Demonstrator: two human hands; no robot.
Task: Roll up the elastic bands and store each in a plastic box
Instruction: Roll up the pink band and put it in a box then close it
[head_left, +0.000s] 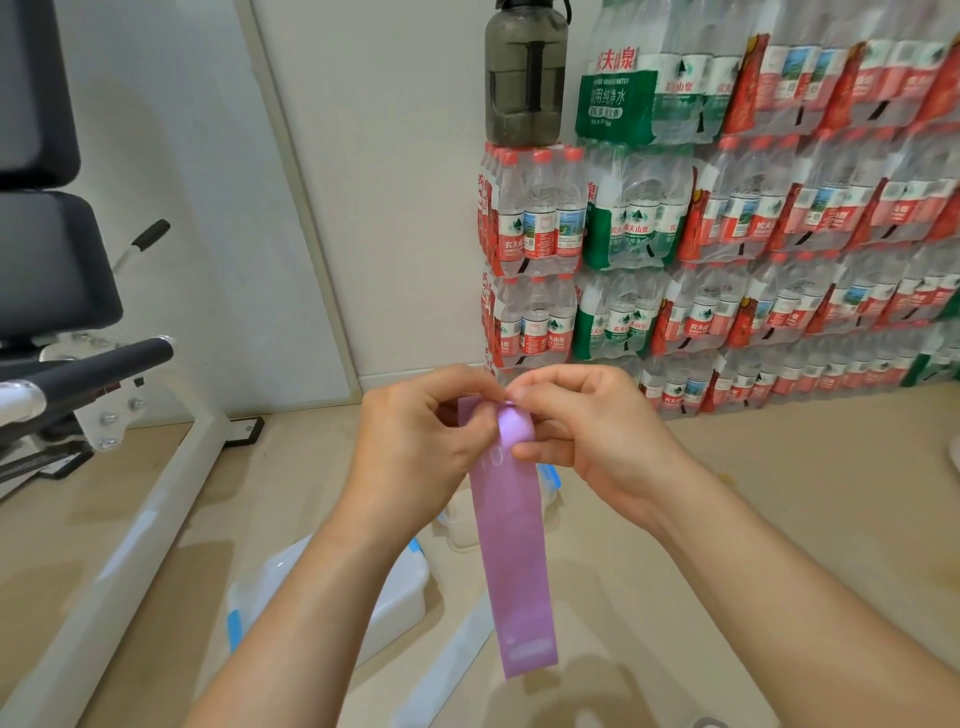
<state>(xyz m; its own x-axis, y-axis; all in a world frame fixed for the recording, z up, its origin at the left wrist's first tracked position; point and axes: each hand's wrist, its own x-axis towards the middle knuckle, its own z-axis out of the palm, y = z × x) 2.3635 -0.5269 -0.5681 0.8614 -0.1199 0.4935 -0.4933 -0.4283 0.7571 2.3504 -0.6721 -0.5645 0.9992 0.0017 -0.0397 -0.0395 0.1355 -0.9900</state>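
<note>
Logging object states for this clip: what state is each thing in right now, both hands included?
purple elastic band, top end barely rolled, rest hanging straight down
left hand, pinches the band's top end
right hand, pinches the small roll at the top
plastic box, on the floor under the left forearm; open or closed, cannot tell
water jug, upright, cap on, atop the bottle packs
bottle packs, stacked, shrink-wrapped

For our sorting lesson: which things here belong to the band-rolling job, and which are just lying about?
Job: purple band, pinched at its top by left hand and right hand; near box; far box behind the band.
Lying about: bottle packs; jug on top of them; bench.
</note>
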